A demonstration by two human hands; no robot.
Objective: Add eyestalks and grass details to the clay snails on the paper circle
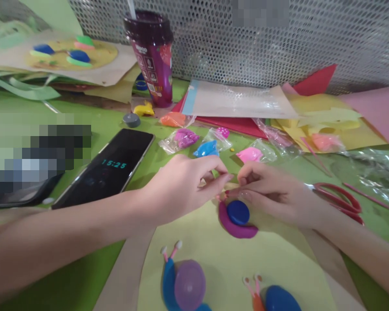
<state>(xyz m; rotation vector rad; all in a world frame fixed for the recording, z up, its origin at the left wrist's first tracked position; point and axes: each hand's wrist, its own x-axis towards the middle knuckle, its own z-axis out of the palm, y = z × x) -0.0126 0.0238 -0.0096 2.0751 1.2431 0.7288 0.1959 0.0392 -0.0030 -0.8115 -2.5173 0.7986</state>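
Observation:
My left hand (184, 183) and my right hand (272, 194) meet fingertip to fingertip just above a clay snail (236, 220) with a purple body and a blue shell. Both hands pinch something small and pale between their fingers at the snail's head end; I cannot make out what it is. The snail lies on a pale yellow paper sheet (220, 259). Two more clay snails sit nearer me: a blue one with a purple shell (184, 283) and an orange one with a blue shell (275, 296).
A black phone (106, 166) lies left of my hands. Small bags of coloured clay (207, 147) lie behind them. Red scissors (339, 201) lie at the right. A purple cup (152, 56), coloured paper sheets (327, 112) and a finished craft sheet (68, 54) stand at the back.

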